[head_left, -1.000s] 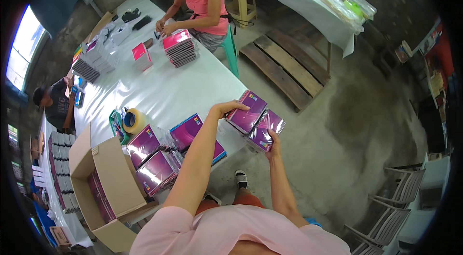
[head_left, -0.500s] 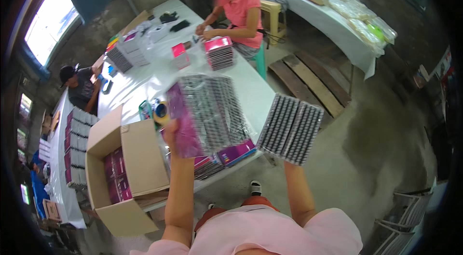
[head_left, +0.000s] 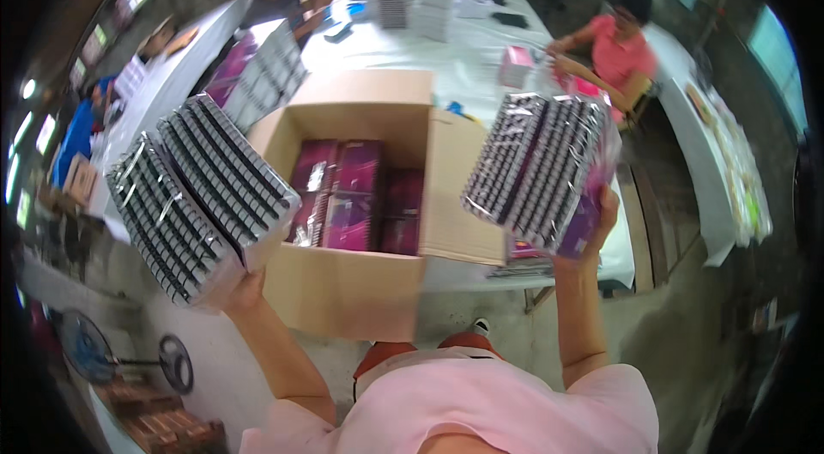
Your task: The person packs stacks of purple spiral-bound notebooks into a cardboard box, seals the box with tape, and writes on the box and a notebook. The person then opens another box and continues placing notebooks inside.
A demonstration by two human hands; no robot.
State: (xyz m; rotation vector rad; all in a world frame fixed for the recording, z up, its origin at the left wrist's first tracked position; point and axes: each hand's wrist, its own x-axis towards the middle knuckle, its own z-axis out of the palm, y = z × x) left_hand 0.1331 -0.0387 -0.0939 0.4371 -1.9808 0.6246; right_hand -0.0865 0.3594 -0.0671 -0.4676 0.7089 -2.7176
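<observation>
My left hand [head_left: 244,293] grips from below a bundle of spiral-bound notebooks [head_left: 202,196], two stacks side by side with black coils facing up under clear wrap. It is raised just left of an open cardboard box [head_left: 348,287]. To the box's right, my right hand [head_left: 604,227] is closed on another clear-wrapped notebook bundle [head_left: 536,166], its purple cover showing at the palm side. Purple notebook packs [head_left: 354,171] lie inside the box, filling its left part higher than its right. Both bundles hang in the air, apart from the box's contents.
Behind the box a long white-covered table [head_left: 386,68] bears notebook stacks [head_left: 429,15]. A co-worker in pink [head_left: 620,55] sits at its right, another in dark clothing [head_left: 276,3] at its left. More notebooks [head_left: 262,72] stand left. A fan [head_left: 86,347] is at lower left.
My view has swung left, bringing the box to the middle. Both bundles are still held; they are farther apart, the left one now left of the box and the right one beside its right flap.
</observation>
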